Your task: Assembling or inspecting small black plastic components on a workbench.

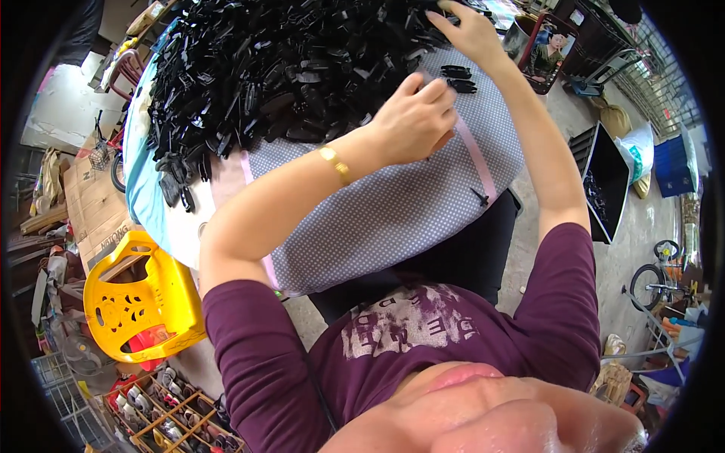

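A large heap of small black plastic clips (279, 68) covers the far part of the table. My left hand (418, 117), with a gold band on the wrist, is closed over the cloth just off the heap's right edge. What its curled fingers hold is blurred, and I cannot make it out. Further off, my right hand (474, 36) reaches to the heap's far right edge, thumb and forefinger apart and nothing visible between them. A short row of black clips (458, 78) lies on the grey patterned cloth (362, 219) between my hands. One loose black clip (479, 198) lies near the cloth's right edge.
A phone (550, 51) in a red case stands at the far right, beside a metal container (518, 36). Right of the table is a black bin (606, 181) with black pieces inside. A yellow plastic chair (143, 298) stands at the left, above a shoe rack (170, 415).
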{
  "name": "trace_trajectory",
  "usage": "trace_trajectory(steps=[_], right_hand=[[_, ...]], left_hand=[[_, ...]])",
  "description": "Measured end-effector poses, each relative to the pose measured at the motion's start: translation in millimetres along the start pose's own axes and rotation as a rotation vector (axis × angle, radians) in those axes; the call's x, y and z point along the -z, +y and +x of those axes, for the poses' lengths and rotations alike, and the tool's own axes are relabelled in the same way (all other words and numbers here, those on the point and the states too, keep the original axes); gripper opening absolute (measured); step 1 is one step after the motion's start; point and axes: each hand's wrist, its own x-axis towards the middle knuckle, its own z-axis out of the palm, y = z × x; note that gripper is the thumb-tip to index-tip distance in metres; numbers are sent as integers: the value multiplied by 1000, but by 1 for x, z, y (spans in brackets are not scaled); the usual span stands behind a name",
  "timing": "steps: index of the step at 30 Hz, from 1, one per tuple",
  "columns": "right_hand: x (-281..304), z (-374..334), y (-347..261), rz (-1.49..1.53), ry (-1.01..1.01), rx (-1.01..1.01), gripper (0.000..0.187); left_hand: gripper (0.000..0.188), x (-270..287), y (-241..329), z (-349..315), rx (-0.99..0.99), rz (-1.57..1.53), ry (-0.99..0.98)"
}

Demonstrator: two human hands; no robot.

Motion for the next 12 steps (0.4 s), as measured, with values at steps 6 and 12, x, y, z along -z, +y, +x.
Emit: trace_trajectory(steps=[6, 12], right_hand=[[-28, -25, 67, -260, 155, -57, 47], [-51, -23, 35, -111, -7, -171, 51]], left_hand=[[44, -48, -23, 26, 245, 167, -163], [39, -22, -51, -11, 251, 209, -233]])
